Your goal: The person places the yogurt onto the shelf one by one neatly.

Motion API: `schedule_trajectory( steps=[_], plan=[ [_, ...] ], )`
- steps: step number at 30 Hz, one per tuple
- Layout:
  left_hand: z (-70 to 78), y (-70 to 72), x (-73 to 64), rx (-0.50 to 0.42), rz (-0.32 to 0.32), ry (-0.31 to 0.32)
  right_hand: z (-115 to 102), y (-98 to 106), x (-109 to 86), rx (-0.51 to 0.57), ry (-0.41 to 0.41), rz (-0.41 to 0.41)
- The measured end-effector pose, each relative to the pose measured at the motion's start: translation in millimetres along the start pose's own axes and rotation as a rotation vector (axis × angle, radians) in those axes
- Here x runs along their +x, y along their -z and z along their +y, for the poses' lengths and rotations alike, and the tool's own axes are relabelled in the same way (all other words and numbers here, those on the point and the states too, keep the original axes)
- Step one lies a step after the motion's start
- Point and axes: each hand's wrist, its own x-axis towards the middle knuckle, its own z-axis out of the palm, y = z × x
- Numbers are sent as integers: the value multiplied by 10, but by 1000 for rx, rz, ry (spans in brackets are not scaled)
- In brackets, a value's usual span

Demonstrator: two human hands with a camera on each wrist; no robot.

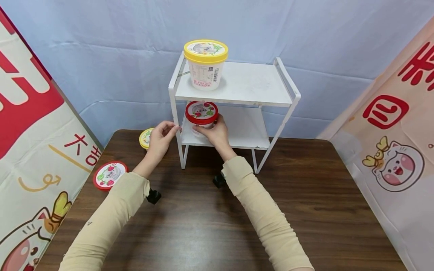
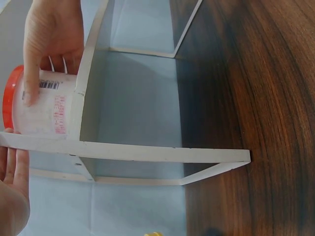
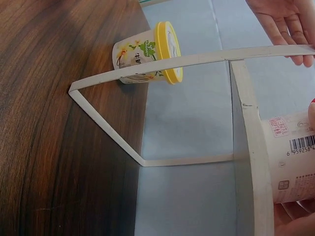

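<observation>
My right hand (image 1: 217, 133) grips a white tub with a red lid (image 1: 202, 112) at the left of the rack's lower shelf, thumb across its front. In the left wrist view the tub's side (image 2: 47, 115) stands at the shelf board, and the fingers behind it are partly hidden. My left hand (image 1: 162, 139) is at the left front post of the white rack (image 1: 234, 141), holding no tub. Its fingers (image 3: 290, 32) reach past the post with their tips near it, fairly straight in the right wrist view.
A yellow-lidded tub (image 1: 206, 71) stands on the top shelf, at the left. On the table (image 1: 203, 226), left of the rack, are another yellow-lidded tub (image 3: 138, 54) and a red-lidded one (image 1: 110, 175). Printed banners (image 1: 383, 150) flank both sides; a pale blue cloth (image 1: 118, 56) hangs behind.
</observation>
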Motion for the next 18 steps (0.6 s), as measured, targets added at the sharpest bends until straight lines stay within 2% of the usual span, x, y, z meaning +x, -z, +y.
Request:
schedule_trajectory(
  steps=[8,18],
  plan=[
    [9,3,-10,18,6,-2,-12,-2,-15,-8,5,-12],
    [24,0,-12,-9,7,-11,-15,-3,-15,-4,14,-15]
  ],
)
